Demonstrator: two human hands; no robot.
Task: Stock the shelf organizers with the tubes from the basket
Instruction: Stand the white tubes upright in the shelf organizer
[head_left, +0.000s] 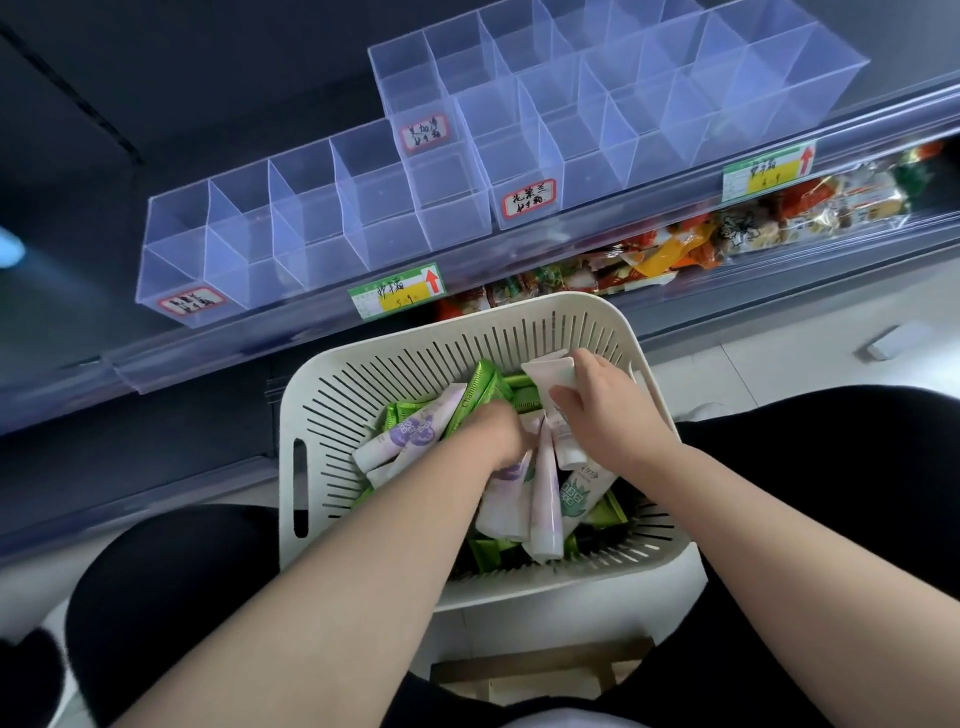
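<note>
A cream slotted basket sits between my knees, filled with green, lavender and white tubes. My right hand grips a white tube that points toward the basket's far wall. My left hand reaches down among the tubes at the middle; its fingers are buried and hidden. A lavender tube lies to its left, and a green Chamomile tube slants behind it. Clear empty shelf organizers with labelled compartments stand on the shelf above the basket.
Price tags hang on the shelf's front rail. Colourful snack packets fill the lower shelf behind the basket. More clear organizers stand at the upper right. My dark-clothed legs flank the basket on a pale floor.
</note>
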